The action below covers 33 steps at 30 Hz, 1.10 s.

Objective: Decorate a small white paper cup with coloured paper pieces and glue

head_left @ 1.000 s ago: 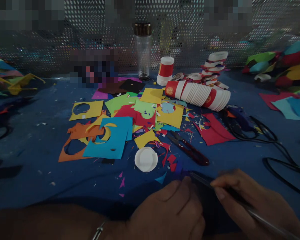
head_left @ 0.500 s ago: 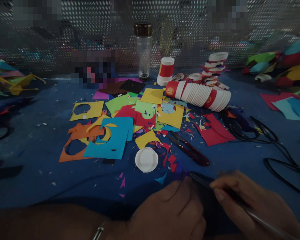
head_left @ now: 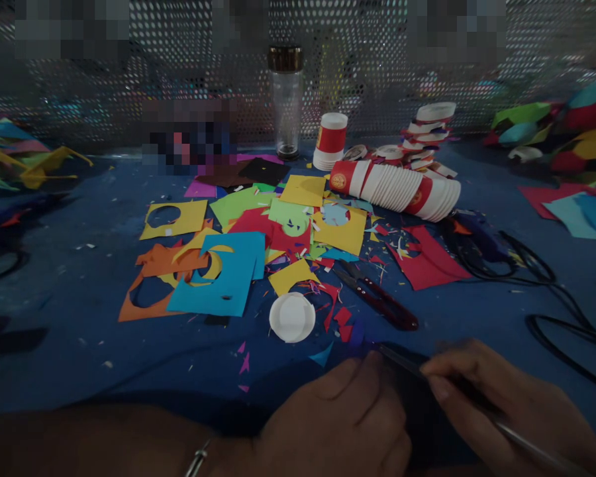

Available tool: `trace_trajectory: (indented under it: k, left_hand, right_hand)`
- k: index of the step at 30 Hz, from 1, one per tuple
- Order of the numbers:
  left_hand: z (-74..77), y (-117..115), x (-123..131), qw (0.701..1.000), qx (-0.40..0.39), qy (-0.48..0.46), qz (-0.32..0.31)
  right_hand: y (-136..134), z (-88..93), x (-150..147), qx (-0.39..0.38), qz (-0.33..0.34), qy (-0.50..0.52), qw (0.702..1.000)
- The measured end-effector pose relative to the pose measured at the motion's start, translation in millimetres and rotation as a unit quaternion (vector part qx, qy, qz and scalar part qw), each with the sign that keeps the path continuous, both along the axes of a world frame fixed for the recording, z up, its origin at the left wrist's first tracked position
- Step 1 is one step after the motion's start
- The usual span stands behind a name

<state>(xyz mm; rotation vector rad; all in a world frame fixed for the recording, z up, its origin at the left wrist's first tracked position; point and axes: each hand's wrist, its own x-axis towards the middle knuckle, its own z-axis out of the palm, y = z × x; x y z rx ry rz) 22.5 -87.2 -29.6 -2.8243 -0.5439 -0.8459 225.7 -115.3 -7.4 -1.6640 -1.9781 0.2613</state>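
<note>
My left hand (head_left: pixel 345 421) is closed at the bottom centre, its fingers curled down and hiding whatever they hold. Just beyond its fingertips lies a dark purple piece of paper (head_left: pixel 358 333); whether the hand grips it I cannot tell. My right hand (head_left: pixel 509 394) pinches a long thin pointed metal tool (head_left: pixel 402 360), its tip close to the left fingertips and the purple piece. Ahead of the left hand is a small white paper disc-like dish (head_left: pixel 292 318). Red-handled snips (head_left: pixel 377 296) lie on the table beyond both hands.
Cut coloured paper sheets (head_left: pixel 223 278) and scraps spread across the blue table (head_left: pixel 79 278). Behind them are a toppled stack of paper cups (head_left: pixel 402 189), an upright red-and-white cup (head_left: pixel 330 142) and a clear bottle (head_left: pixel 286 106). A black cable (head_left: pixel 566 298) loops at right. A perforated metal screen (head_left: pixel 179 66) stands behind.
The view has shifted very slightly. Both hands and the metal tool keep nearly the same position and grip.
</note>
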Motion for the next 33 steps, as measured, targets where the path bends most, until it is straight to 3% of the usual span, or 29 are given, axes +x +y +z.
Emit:
trace_trajectory:
  k: [12,33]
  left_hand:
    - [1.2,0.8,0.0,1.000,0.004,-0.011,0.004]
    - [-0.2,-2.8,-3.1,0.999,0.011,0.031,0.006]
  right_hand:
    - [-0.6,-0.5,-1.5,0.000,-0.015,0.002,1.000]
    - [-1.0,-5.1,3.4,0.009,0.017,-0.018,1.000]
